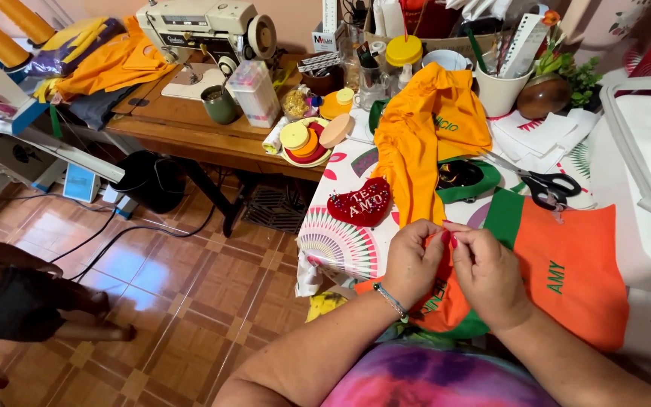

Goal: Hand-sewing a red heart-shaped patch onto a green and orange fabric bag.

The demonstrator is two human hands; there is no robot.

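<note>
My left hand (410,265) and my right hand (487,277) are close together at the near edge of the table, both pinching a fold of orange and green fabric (566,264) with green lettering. The fingertips meet at the top of the fold. A bracelet circles my left wrist. Just beyond my hands lie a red heart-shaped pincushion (361,202), a draped yellow-orange garment (423,132) and black-handled scissors (548,185).
A white sewing machine (205,26) stands on a wooden table (190,132) at the back left, with yellow fabric, a green cup and a stack of coloured discs (304,142). A cup of pens (500,87) and papers sit behind. Another person's legs (32,298) rest on the tiled floor at left.
</note>
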